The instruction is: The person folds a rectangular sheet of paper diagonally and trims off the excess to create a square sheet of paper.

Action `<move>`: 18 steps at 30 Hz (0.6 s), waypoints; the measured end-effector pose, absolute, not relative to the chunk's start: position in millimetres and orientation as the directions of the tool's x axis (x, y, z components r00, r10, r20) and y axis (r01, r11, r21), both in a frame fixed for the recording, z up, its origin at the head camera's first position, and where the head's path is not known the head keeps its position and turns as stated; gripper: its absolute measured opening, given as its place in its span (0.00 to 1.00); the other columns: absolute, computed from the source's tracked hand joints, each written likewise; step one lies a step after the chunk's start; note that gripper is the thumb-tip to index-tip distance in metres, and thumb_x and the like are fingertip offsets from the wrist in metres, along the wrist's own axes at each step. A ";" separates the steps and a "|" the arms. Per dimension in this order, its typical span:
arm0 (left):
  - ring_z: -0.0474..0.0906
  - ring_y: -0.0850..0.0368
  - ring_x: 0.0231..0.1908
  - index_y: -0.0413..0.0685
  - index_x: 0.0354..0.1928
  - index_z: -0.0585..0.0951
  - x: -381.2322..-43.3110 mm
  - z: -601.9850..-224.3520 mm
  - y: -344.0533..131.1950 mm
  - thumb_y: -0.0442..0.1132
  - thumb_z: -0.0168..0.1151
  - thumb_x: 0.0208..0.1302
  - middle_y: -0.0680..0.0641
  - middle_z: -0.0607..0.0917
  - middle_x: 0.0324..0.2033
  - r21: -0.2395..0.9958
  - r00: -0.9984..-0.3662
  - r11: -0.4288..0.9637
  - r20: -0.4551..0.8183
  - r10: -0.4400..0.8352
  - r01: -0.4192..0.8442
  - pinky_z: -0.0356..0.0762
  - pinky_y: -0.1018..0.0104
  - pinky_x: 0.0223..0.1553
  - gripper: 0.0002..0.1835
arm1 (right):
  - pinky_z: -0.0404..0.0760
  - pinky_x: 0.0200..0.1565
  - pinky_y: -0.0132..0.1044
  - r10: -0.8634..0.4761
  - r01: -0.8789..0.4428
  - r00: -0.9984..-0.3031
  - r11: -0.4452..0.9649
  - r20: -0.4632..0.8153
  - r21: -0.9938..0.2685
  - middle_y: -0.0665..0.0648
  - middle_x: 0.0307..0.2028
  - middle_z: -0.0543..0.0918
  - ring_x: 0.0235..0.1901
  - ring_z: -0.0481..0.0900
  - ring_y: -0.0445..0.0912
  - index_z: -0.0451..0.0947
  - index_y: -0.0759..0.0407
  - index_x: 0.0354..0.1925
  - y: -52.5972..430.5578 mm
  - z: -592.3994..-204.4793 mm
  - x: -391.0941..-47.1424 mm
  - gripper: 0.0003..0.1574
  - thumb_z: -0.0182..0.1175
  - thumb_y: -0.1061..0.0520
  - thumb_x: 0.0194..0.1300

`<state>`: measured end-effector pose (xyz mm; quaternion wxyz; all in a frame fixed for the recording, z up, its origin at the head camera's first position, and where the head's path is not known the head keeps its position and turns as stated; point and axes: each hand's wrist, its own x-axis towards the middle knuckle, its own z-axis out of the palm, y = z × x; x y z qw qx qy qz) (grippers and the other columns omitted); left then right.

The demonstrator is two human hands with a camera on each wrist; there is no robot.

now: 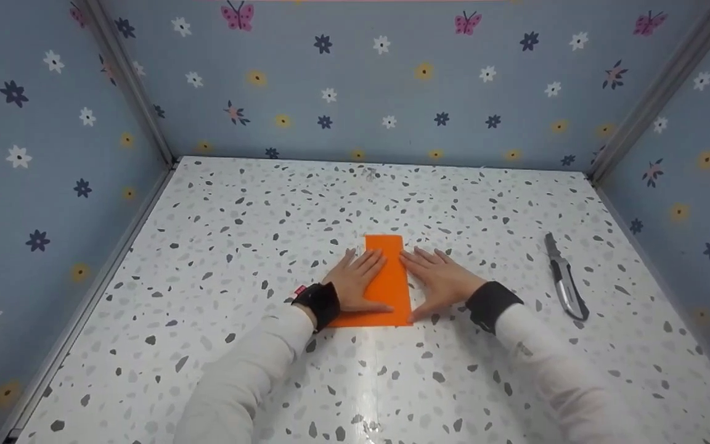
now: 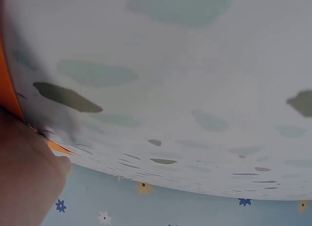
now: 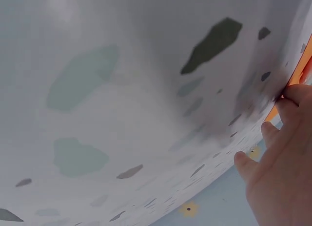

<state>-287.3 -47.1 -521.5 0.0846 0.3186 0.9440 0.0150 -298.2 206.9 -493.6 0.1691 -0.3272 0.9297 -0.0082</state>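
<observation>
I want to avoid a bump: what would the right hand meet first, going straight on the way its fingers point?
The right hand would likely meet the orange sheet first; its right edge lies right at that hand, though exact contact is unclear. Beyond that, perhaps the left hand.

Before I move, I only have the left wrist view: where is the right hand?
Observer: The right hand is at the right edge of the orange sheet, its fingers spread.
Operator: Copy. Is anything lying farther out on that side?
Observer: Yes, a knife lies to the right of that hand, apart from it.
</observation>
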 end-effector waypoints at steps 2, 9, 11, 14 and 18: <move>0.40 0.52 0.84 0.51 0.83 0.41 -290.9 -523.0 -43.6 0.82 0.45 0.62 0.48 0.42 0.84 0.077 -0.783 0.798 -0.155 0.602 0.598 0.36 0.46 0.84 0.61 | 0.40 0.82 0.61 -0.612 -0.607 -0.731 0.785 -0.302 -0.120 0.51 0.84 0.39 0.84 0.38 0.54 0.38 0.51 0.83 208.5 -493.1 -298.1 0.85 0.60 0.10 0.46; 0.41 0.52 0.84 0.49 0.83 0.43 -298.2 -518.2 -28.6 0.81 0.46 0.63 0.47 0.44 0.84 0.075 -0.775 0.790 -0.158 0.612 0.609 0.37 0.47 0.84 0.60 | 0.42 0.82 0.60 -0.622 -0.618 -0.731 0.778 -0.280 -0.114 0.54 0.84 0.42 0.84 0.43 0.53 0.40 0.54 0.83 210.7 -494.1 -295.1 0.82 0.56 0.10 0.50; 0.40 0.52 0.84 0.50 0.83 0.42 -300.3 -516.2 -24.5 0.80 0.46 0.64 0.48 0.43 0.84 0.071 -0.771 0.787 -0.167 0.615 0.612 0.36 0.47 0.84 0.59 | 0.43 0.82 0.59 -0.621 -0.617 -0.732 0.779 -0.280 -0.114 0.55 0.84 0.42 0.84 0.43 0.53 0.40 0.55 0.83 210.9 -493.9 -294.4 0.80 0.55 0.10 0.52; 0.38 0.53 0.84 0.51 0.83 0.41 -304.9 -515.5 -18.6 0.80 0.45 0.64 0.49 0.41 0.84 0.072 -0.764 0.784 -0.182 0.619 0.617 0.34 0.48 0.85 0.59 | 0.43 0.83 0.58 -0.615 -0.610 -0.734 0.783 -0.289 -0.116 0.56 0.84 0.41 0.84 0.43 0.53 0.39 0.56 0.83 211.3 -493.3 -293.7 0.79 0.54 0.12 0.55; 0.36 0.55 0.84 0.52 0.83 0.39 -314.1 -519.6 -10.5 0.81 0.45 0.63 0.50 0.40 0.84 0.074 -0.759 0.779 -0.180 0.625 0.623 0.32 0.49 0.85 0.60 | 0.44 0.83 0.57 -0.596 -0.587 -0.747 0.800 -0.294 -0.128 0.58 0.84 0.40 0.84 0.43 0.53 0.38 0.58 0.83 213.6 -492.5 -294.1 0.78 0.54 0.13 0.58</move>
